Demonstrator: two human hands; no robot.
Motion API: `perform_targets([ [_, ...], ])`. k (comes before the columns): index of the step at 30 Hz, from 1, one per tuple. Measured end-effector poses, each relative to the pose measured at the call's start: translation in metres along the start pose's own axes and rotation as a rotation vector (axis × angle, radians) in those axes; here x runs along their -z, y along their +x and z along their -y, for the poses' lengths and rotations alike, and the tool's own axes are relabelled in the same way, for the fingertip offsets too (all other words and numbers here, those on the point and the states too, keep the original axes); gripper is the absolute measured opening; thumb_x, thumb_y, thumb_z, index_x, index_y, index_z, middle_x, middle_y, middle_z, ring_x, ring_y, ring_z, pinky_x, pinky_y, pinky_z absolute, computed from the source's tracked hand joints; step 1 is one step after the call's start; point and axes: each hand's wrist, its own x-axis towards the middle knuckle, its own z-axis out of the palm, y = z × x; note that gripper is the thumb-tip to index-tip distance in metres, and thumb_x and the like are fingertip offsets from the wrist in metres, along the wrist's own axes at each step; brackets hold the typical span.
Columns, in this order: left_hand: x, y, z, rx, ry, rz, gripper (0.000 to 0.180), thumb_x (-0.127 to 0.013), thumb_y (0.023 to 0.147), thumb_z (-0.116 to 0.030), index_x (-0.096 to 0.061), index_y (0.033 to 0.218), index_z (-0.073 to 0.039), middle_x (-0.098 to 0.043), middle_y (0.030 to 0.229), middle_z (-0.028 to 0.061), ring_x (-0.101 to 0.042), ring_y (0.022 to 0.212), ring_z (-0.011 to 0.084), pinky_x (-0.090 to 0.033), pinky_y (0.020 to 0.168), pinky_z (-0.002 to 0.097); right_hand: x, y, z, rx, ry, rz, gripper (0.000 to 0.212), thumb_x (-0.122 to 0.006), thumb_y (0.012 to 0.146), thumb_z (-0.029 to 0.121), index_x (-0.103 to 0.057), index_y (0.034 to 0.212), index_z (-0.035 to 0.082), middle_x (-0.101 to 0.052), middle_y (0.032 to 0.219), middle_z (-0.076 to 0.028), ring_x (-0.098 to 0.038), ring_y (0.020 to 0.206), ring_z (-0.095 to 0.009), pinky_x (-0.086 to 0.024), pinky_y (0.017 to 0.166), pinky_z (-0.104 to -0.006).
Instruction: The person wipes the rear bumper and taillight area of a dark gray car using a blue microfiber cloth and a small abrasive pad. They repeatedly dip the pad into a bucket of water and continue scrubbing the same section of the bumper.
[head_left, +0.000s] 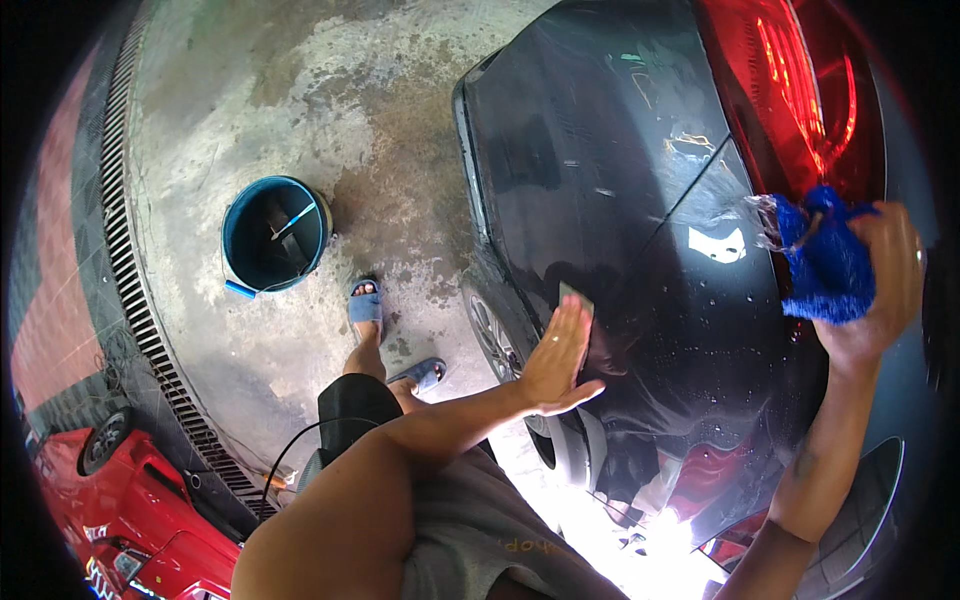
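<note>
My left hand (558, 352) lies with straight fingers on the dark grey car's wet rear body panel (650, 330), holding a small flat grey-green sheet (575, 293) against the paint. Only the sheet's front corner shows past the fingertips; whether it is abrasive paper or a thin pad I cannot tell. A shaggy blue microfibre cloth (828, 275) is bunched in my right hand (885, 275), beside the lit red tail light (790, 90). Water drips or splashes from the cloth's left edge. Drops and wet streaks cover the panel below it.
A dark blue bucket (232, 225) with a blue-handled brush (295, 220) inside stands on the stained concrete floor (380, 130). A drain grate (150, 320) runs along the left. Beyond it is a red vehicle (130, 510). Bright light glares low by the car's wheel (492, 332).
</note>
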Motion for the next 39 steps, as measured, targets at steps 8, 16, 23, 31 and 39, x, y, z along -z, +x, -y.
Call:
perform_targets([
  [8, 0.131, 0.198, -0.005, -0.140, 0.205, -0.278, 0.097, -0.050, 0.109, -0.048, -0.003, 0.175, 0.005, 0.004, 0.183, 0.0318, 0.005, 0.171, 0.0444, 0.000, 0.138, 0.0526, 0.004, -0.005, 0.028, -0.017, -0.072, 0.089, 0.058, -0.096, 0.071, 0.033, -0.072, 0.117, 0.008, -0.073, 0.117, -0.014, -0.073, 0.109, -0.035, -0.055, 0.098, -0.0498],
  [16, 0.004, 0.051, 0.029, -0.291, 0.168, -0.152, 0.111, -0.050, 0.106, -0.070, -0.010, 0.174, 0.008, -0.008, 0.178, 0.0407, -0.004, 0.167, 0.0567, -0.005, 0.136, 0.0616, 0.020, -0.008, 0.038, -0.013, -0.078, 0.316, 0.026, -0.086, 0.084, 0.034, -0.071, 0.092, 0.013, -0.062, 0.082, -0.003, -0.064, 0.081, -0.018, -0.050, 0.082, -0.0395],
  [23, 0.047, 0.135, -0.024, -0.315, 0.251, -0.245, 0.106, -0.045, 0.109, -0.066, -0.005, 0.174, 0.007, 0.000, 0.181, 0.0364, -0.002, 0.169, 0.0522, -0.005, 0.137, 0.0582, 0.026, -0.018, 0.031, 0.018, 0.007, 0.093, 0.016, -0.079, 0.084, 0.022, -0.073, 0.093, 0.010, -0.069, 0.085, -0.008, -0.071, 0.081, -0.024, -0.052, 0.077, -0.0401],
  [31, 0.075, 0.160, -0.020, -0.452, 0.280, -0.236, 0.107, -0.043, 0.108, -0.073, -0.010, 0.176, 0.003, -0.007, 0.181, 0.0344, -0.005, 0.169, 0.0509, -0.007, 0.136, 0.0597, 0.021, -0.012, 0.040, -0.015, 0.052, 0.081, 0.014, -0.080, 0.084, 0.020, -0.074, 0.091, 0.010, -0.068, 0.083, -0.007, -0.069, 0.082, -0.022, -0.051, 0.077, -0.0391],
  [39, -0.020, -0.027, 0.031, -0.051, 0.175, -0.037, 0.122, -0.034, 0.104, -0.082, 0.005, 0.171, 0.013, 0.009, 0.179, 0.0387, 0.009, 0.169, 0.0501, 0.001, 0.138, 0.0557, 0.022, -0.002, 0.040, -0.070, 0.073, 0.133, 0.024, -0.081, 0.079, 0.027, -0.072, 0.095, 0.012, -0.070, 0.090, -0.009, -0.071, 0.088, -0.027, -0.050, 0.082, -0.0410],
])
